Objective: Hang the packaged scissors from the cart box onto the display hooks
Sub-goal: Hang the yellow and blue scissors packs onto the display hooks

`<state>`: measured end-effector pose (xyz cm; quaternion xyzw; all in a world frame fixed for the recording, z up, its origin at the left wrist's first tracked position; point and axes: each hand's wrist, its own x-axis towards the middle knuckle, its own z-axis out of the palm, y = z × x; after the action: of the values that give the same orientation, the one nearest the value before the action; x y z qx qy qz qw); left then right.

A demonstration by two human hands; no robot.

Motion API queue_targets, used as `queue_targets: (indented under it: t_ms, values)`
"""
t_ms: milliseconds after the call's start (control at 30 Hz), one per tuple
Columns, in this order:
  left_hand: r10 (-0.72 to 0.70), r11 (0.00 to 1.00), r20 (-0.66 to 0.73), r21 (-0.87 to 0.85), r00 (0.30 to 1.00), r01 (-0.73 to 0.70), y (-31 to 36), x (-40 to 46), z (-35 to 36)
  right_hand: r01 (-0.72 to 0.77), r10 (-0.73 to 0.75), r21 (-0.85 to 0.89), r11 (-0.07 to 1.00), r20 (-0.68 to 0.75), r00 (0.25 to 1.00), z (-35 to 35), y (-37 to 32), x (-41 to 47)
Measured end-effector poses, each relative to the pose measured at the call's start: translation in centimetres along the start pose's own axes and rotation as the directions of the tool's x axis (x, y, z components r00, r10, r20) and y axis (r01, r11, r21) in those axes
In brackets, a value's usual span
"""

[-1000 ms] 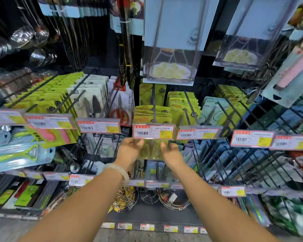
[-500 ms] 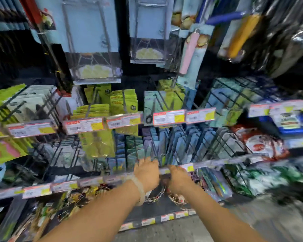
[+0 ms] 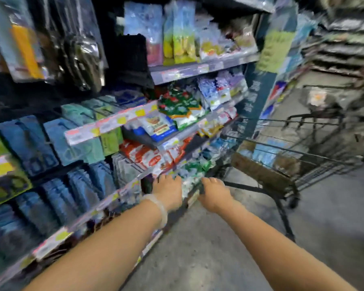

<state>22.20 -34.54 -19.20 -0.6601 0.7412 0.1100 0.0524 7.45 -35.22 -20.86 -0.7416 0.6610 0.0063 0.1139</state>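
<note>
The view is blurred. My left hand (image 3: 169, 191), with a pale bracelet on the wrist, and my right hand (image 3: 213, 195) are stretched out side by side in front of the lower shelf edge; both hold nothing. A wire shopping cart (image 3: 292, 164) stands to the right, with a brown cardboard box (image 3: 261, 171) in it that holds blue packages (image 3: 263, 152). The display hooks (image 3: 51, 141) with blue and green packaged goods hang at the left. No scissors package can be made out.
Shelves of bagged goods (image 3: 177, 108) fill the middle, with a price-tag rail (image 3: 105, 124) in front. A dark shelf end post (image 3: 259, 87) stands beside the cart. Grey concrete floor (image 3: 219, 248) lies below my arms. More shelving (image 3: 345, 38) runs along the far right.
My view has swung right, from the yellow scissors hooks to the cart. Both hands left the hook under the price tag, dropped lower and moved right with it.
</note>
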Motion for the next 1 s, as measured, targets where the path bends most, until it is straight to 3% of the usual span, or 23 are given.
queue_targets:
  t_ms: [200,367,533,733,1000]
  values:
    - [0.265,0.962,0.007,0.069,0.964,-0.265,12.4,7.6,0.9,-0.250,0.250,0.048,0.967,0.020,0.968,-1.5,13.1,0.7]
    - [0.368,0.922,0.107,0.089,0.924,-0.378,20.2,16.1,1.3,-0.341,0.339,0.065,0.938,0.050,0.940,-2.1,21.1,5.4]
    - [0.412,0.907,0.123,0.040,0.903,-0.420,26.7,27.5,-0.1,-0.421,0.412,0.130,0.898,0.089,0.907,-4.2,29.2,13.9]
    - [0.450,0.890,0.114,0.018,0.886,-0.455,33.1,39.5,-5.0,-0.463,0.474,0.186,0.867,-0.017,0.881,-9.3,38.0,23.6]
    - [0.433,0.895,0.186,0.025,0.882,-0.445,37.8,52.7,-4.8,-0.563,0.563,0.272,0.780,0.088,0.822,-9.8,49.3,33.6]
